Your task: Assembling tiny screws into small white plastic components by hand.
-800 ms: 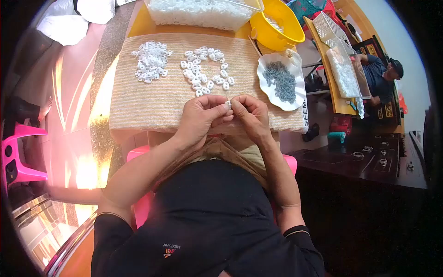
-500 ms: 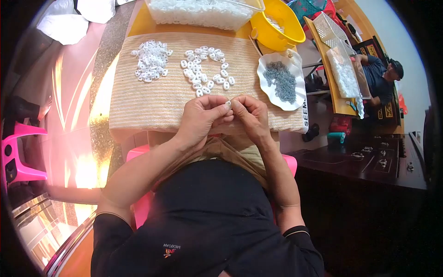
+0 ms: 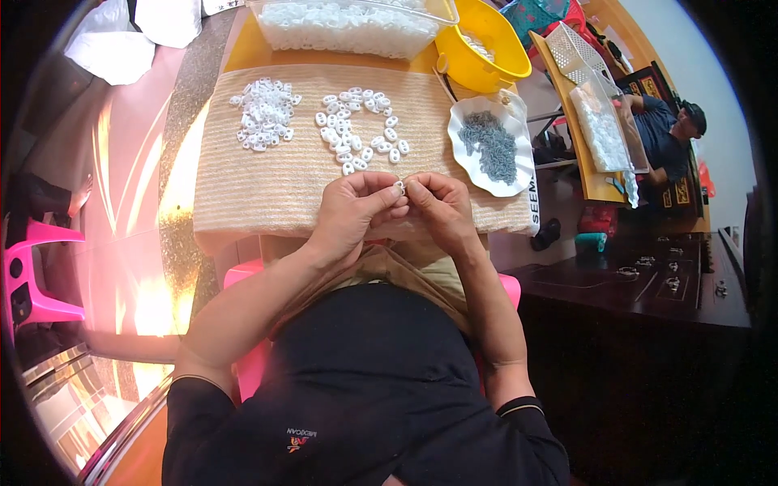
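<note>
Above the near edge of the table, my two hands meet fingertip to fingertip. A small white plastic piece [image 3: 400, 187] is pinched between them, mostly covered by the fingers. My left hand [image 3: 350, 212] is closed, thumb and forefinger on its left side. My right hand [image 3: 444, 209] closes on it from the right. Just beyond lie loose white oval pieces with two holes [image 3: 341, 139], spread in a rough ring. Farther left is a heap of smaller white pieces [image 3: 267, 113]. To the right, a white wavy-edged dish [image 3: 467, 168] holds a pile of small grey spring-like parts [image 3: 491, 146].
A clear tub [image 3: 340, 40] full of white pieces and a yellow basin [image 3: 478, 71] stand at the back. Striped cloth [image 3: 243, 190] covers the table. At the right, another person [image 3: 660, 134] sits by a table with a white-filled container [image 3: 600, 130]. A pink stool [image 3: 40, 275] is at the left.
The fingertips have shifted slightly, and more of the white piece shows between them. The table and its contents sit a little differently in the view; both hands remain together.
</note>
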A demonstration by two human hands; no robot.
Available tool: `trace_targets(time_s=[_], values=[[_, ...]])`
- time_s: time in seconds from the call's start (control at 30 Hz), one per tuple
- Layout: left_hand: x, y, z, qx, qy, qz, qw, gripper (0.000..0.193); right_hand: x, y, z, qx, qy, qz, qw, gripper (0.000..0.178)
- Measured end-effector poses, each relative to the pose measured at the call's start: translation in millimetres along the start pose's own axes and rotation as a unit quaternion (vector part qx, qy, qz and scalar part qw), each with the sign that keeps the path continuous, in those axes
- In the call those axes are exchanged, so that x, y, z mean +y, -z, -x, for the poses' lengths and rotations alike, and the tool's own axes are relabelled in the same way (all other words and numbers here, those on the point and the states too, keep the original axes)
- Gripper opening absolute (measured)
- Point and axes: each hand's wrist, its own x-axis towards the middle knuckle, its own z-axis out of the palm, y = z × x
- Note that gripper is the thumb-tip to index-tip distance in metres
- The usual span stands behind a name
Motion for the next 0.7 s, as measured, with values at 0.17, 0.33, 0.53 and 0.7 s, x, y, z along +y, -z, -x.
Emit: trace_targets(time_s=[0.17, 0.33, 0.53, 0.7], values=[[1.0, -0.4, -0.3, 0.002, 0.001, 0.002, 1.000, 0.015, 4.2, 6.2, -0.5, -0.014, -0.011, -0.052, 0.998, 0.018], [0.5, 0.6, -0.9, -0.001, 0.001, 0.008, 1.000, 0.015, 3.8, 7.0, -1.3, -0.019, -0.014, -0.072, 0.997, 0.015], [0.1, 1.2, -0.8, -0.001, 0.000, 0.009, 1.000, 0.015, 1.3, 4.1, 0.0, -0.023, -0.008, -0.068, 0.997, 0.014], [-0.4, 1.5, -0.6, 0.000, -0.002, 0.007, 1.000, 0.015, -0.7, 1.0, 1.1, -0.025, -0.007, -0.040, 0.999, 0.015]])
